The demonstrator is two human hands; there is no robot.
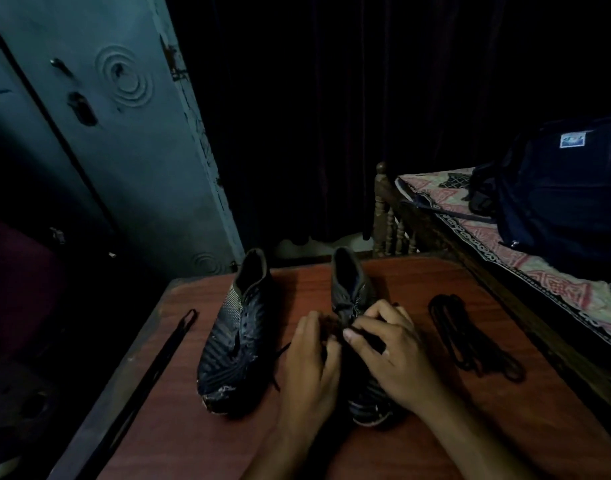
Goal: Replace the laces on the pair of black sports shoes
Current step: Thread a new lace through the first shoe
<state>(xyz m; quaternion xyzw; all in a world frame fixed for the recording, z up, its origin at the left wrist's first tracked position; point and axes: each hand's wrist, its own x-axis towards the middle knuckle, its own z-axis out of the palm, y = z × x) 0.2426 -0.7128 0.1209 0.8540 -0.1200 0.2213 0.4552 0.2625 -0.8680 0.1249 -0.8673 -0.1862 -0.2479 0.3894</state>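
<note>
My left hand and right hand curl over the right shoe on the reddish wood-grain table, the right thumb and fingers pinching its black lace; what my left fingers hold is hidden. The scuffed, unlaced left shoe stands just beside, a flat lace along the table's left edge and a coiled lace bundle to the right. Farther off, a dark backpack sits on a patterned bedspread.
</note>
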